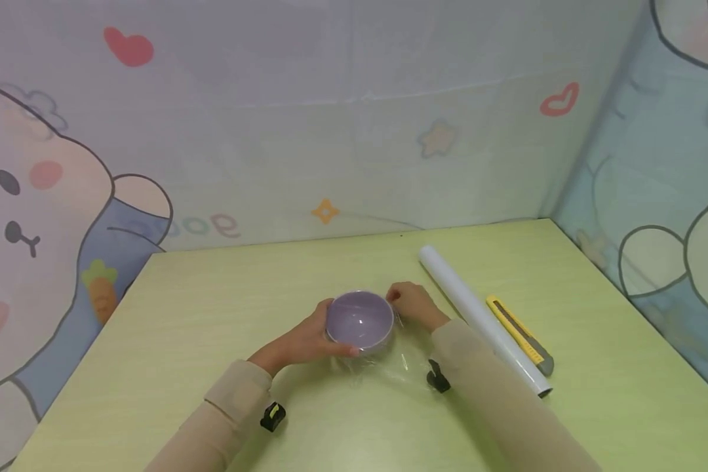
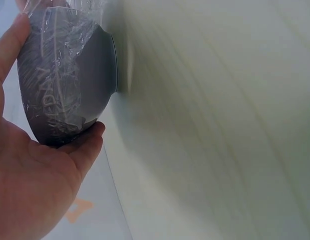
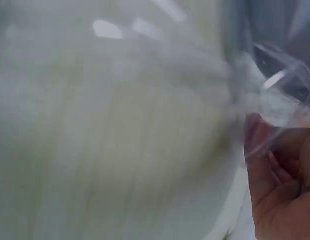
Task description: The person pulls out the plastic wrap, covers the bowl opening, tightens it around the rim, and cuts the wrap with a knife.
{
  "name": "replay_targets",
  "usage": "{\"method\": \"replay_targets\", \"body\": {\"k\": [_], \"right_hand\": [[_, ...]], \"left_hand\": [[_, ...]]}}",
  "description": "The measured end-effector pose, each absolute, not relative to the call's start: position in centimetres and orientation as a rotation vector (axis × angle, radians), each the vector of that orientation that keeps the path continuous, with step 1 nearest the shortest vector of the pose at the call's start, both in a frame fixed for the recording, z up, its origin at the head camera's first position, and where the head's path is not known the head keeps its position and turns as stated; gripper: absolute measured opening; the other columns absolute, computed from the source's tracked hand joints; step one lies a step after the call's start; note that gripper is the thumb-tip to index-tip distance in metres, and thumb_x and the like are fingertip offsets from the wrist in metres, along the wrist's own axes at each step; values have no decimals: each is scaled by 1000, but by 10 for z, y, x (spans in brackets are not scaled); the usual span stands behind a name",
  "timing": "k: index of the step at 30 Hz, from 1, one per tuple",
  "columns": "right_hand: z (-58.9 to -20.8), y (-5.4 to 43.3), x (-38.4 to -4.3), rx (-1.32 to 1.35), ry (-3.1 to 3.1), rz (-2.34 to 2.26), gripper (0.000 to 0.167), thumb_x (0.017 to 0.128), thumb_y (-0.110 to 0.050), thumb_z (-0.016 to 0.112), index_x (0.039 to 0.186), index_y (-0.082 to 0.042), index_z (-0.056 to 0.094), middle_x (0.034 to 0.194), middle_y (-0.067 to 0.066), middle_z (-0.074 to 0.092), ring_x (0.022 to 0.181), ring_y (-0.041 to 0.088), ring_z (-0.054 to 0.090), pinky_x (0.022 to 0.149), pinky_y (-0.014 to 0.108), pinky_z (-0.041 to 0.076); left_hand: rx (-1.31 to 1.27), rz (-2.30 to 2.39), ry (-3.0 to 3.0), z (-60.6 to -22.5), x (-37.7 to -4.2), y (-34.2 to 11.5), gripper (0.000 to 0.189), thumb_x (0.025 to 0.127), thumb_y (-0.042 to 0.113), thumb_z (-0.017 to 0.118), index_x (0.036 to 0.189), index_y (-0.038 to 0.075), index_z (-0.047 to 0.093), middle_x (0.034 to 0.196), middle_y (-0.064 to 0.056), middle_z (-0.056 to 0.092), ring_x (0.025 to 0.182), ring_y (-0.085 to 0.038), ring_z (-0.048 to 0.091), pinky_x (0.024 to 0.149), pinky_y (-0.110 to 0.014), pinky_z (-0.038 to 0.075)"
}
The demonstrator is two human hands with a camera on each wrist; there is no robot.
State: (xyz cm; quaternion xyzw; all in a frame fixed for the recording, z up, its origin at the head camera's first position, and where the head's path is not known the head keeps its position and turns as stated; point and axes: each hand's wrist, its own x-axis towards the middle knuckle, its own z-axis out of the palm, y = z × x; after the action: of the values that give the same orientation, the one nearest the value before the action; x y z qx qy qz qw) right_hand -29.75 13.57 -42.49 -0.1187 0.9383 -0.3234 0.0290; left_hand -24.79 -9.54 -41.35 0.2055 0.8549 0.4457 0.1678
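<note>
A lilac bowl (image 1: 360, 321) sits near the middle of the table, with clear plastic wrap (image 1: 398, 360) over its side and hanging loose at the front right. My left hand (image 1: 307, 337) grips the bowl from the left, thumb along the near rim. The left wrist view shows the bowl (image 2: 92, 70) tilted in frame, crinkled wrap (image 2: 62, 65) clinging to its wall and part of some lettering beneath. At the right rim, my right hand (image 1: 415, 305) pinches the wrap. Seen from the right wrist, that film (image 3: 280, 85) stretches from the thumb and fingers (image 3: 262, 170).
To the right lies a long white roll (image 1: 480, 318), slanting toward the near right. Beside it rests a yellow and grey utility knife (image 1: 519, 334). The pale green table (image 1: 230, 282) meets cartoon-printed cloth walls (image 1: 271, 131) at the back and sides.
</note>
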Motion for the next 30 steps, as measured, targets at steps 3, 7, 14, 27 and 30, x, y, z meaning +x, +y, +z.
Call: {"method": "replay_targets", "body": {"k": [3,7,14,27,30], "right_hand": [[-428,135,-295,-375,2807,-1038,16,86,-10,54,95,-5,66,94,9,67,89,22,58,82,37,47],[-432,138,-294,-367,2665,-1176,21,86,-8,50,100,-7,66,86,5,63,80,17,54,73,29,44],[-428,147,-290,-345,2412,-1349,39,81,-7,50,119,-1,58,103,9,64,83,13,57,74,25,46],[-389,167,-241,-337,2441,-1015,52,91,-22,47,135,2,36,113,16,60,97,23,59,77,36,51],[-390,172,-222,-352,2443,-938,68,90,-41,51,140,1,29,120,14,57,94,20,59,82,39,49]], "left_hand": [[592,1261,2430,-411,-247,-95,103,68,38,80,141,3,16,134,-14,39,116,-24,47,98,-42,38],[617,1272,2423,-410,-247,-95,102,69,37,80,141,2,16,134,-16,38,117,-25,46,98,-43,38],[632,1279,2395,-410,-249,-95,102,69,35,80,140,2,16,134,-16,36,118,-27,45,98,-44,37],[656,1312,2354,-411,-252,-96,100,69,34,80,140,3,16,135,-16,33,118,-27,43,98,-43,37],[661,1313,2349,-410,-251,-96,101,69,34,80,140,3,16,135,-17,32,119,-27,43,99,-44,37]]}}
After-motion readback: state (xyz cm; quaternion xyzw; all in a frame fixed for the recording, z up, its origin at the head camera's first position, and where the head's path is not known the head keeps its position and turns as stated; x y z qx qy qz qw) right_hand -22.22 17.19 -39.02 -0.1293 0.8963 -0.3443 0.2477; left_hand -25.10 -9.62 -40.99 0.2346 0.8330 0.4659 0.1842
